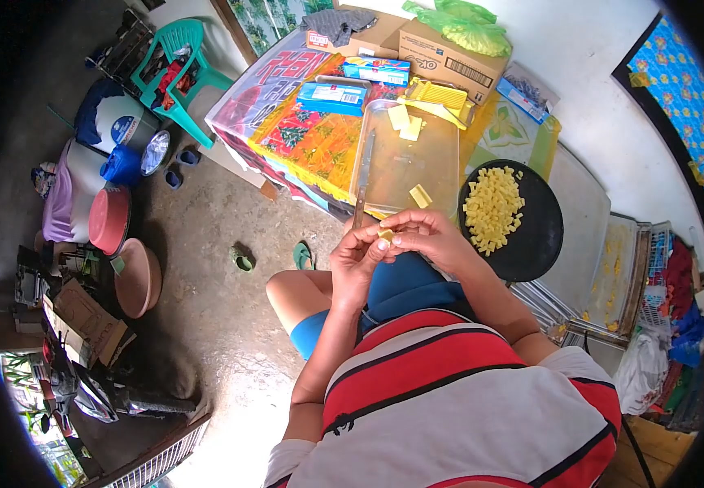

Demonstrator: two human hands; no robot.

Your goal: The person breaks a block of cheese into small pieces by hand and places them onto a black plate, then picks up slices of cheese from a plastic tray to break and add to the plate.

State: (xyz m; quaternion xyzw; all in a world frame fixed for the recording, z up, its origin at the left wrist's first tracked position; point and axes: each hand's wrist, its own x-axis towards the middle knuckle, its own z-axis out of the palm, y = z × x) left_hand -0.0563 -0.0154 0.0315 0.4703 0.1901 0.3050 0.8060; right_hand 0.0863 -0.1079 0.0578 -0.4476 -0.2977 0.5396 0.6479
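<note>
While the person sits at the table's edge, the left hand (357, 259) and right hand (427, 236) meet, fingers pinched together around a small yellow piece (385, 235). Just above lies a clear tray (437, 154) with a knife (363, 179) and yellow slices; to the right, a black plate (540, 236) holds yellow cubes (492, 207).

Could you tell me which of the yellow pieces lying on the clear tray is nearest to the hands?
The single yellow piece at the clear tray's near right corner; the other pieces lie at its far end.
</note>
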